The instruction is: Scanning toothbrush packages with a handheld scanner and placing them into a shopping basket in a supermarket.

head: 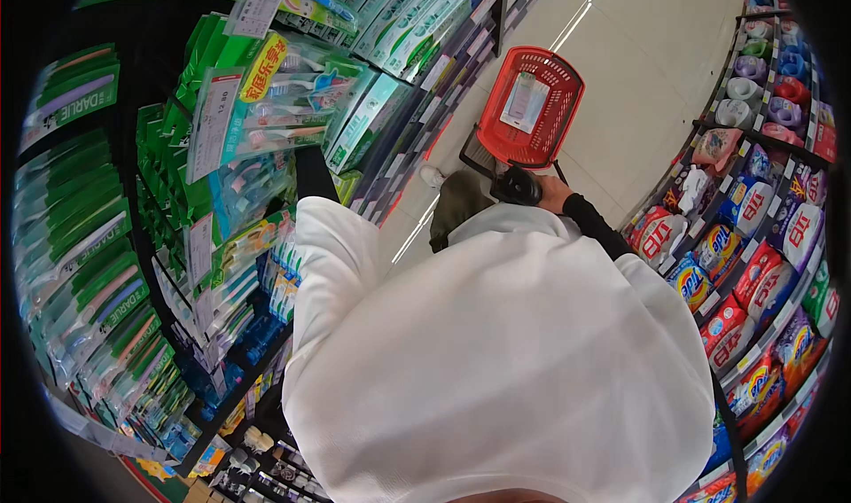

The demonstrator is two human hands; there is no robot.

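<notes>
My right hand [553, 194] grips the black handle of a red plastic shopping basket [485, 131] in front of my body. A flat blister pack [525, 103] with a white card lies in the basket. Beside that hand is a dark rounded object [520, 186] that I cannot identify. My left arm, in a black undersleeve [315, 174] and wide white sleeve, stretches toward the toothbrush rack. The left hand itself is hidden behind a multi-toothbrush pack [286, 104] with a yellow label; whether it touches the pack cannot be seen.
Rows of Darlie toothbrushes [86, 257] hang on the left, with price tags [214, 124] sticking out. Toothpaste boxes [415, 28] fill the shelf ahead. Across the tiled aisle [618, 97], shelves carry laundry detergent bags [721, 244] and bottles [734, 114].
</notes>
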